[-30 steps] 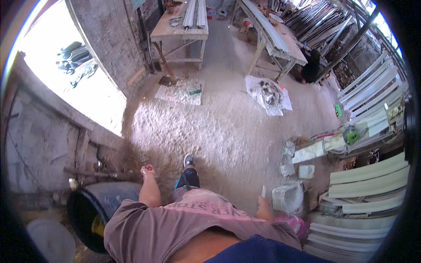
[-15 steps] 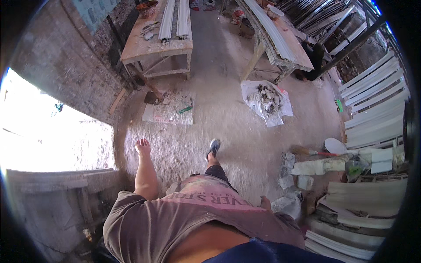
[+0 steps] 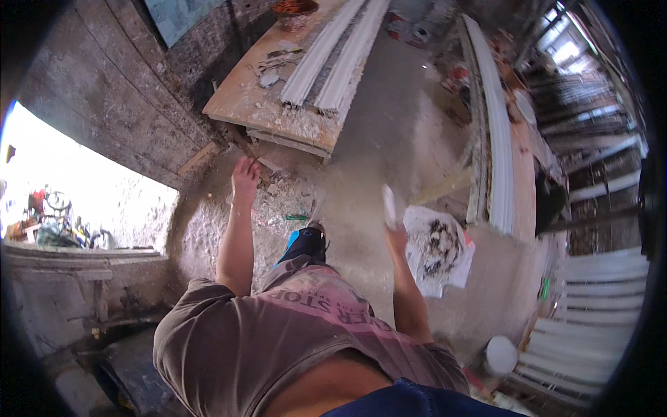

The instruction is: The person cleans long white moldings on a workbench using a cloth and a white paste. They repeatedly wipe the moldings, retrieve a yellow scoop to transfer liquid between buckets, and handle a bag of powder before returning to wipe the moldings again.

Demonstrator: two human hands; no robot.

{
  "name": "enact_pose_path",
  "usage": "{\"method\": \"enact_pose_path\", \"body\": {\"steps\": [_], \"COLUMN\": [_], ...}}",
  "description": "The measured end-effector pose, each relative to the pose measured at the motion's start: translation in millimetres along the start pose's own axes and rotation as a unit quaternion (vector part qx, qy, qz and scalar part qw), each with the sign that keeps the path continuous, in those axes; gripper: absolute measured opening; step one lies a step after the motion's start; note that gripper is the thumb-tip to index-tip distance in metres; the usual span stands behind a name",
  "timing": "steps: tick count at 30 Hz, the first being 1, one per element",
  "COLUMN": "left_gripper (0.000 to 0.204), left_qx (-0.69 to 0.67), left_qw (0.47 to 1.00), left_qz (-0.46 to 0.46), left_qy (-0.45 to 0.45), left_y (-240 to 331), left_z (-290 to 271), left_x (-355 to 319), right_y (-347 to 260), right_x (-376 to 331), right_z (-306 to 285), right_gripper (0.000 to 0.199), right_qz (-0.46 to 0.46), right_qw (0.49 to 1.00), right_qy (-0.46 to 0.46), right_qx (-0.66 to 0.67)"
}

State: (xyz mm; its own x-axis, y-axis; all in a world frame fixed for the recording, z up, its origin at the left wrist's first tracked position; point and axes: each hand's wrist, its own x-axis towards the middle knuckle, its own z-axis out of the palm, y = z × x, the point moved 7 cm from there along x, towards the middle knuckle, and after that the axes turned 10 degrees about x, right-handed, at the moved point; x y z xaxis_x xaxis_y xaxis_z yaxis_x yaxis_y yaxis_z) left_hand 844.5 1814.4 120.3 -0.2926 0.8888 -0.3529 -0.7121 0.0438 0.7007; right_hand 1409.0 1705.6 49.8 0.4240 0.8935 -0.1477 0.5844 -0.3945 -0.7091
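My right grip was closed round a pale, flat tool that pointed toward the far side, just left of the littered white sheet on the floor, while my left grip hung loosely uncurled and empty near the left bench.

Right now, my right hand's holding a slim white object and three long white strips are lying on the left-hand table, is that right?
Not three: the head view shows two long white strips lying on the left-hand table. Your right hand is holding a slim white object.
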Motion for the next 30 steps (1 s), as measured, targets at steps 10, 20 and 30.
{"method": "enact_pose_path", "body": {"steps": [10,20,30], "left_gripper": [0.053,0.081,0.062], "left_qx": [0.040,0.831,0.811], "left_qw": [0.997,0.398,0.559], "left_qz": [0.001,0.277,0.135], "left_qy": [-0.068,0.272,0.105], "left_y": [35.8,113.0,80.7], "left_z": [176.4,148.2,160.0], "left_x": [210.0,371.8,415.6], "right_y": [-502.3,-286.3,-120.6], "right_x": [140.1,398.0,417.3], "right_z": [119.4,11.5,-131.3], "right_gripper": [0.061,0.043,0.042], "right_qz": [-0.360,-0.046,0.239], "right_qw": [0.894,0.982,0.916], "right_qy": [-0.259,-0.146,0.052], "right_qx": [0.058,0.113,0.318]}}
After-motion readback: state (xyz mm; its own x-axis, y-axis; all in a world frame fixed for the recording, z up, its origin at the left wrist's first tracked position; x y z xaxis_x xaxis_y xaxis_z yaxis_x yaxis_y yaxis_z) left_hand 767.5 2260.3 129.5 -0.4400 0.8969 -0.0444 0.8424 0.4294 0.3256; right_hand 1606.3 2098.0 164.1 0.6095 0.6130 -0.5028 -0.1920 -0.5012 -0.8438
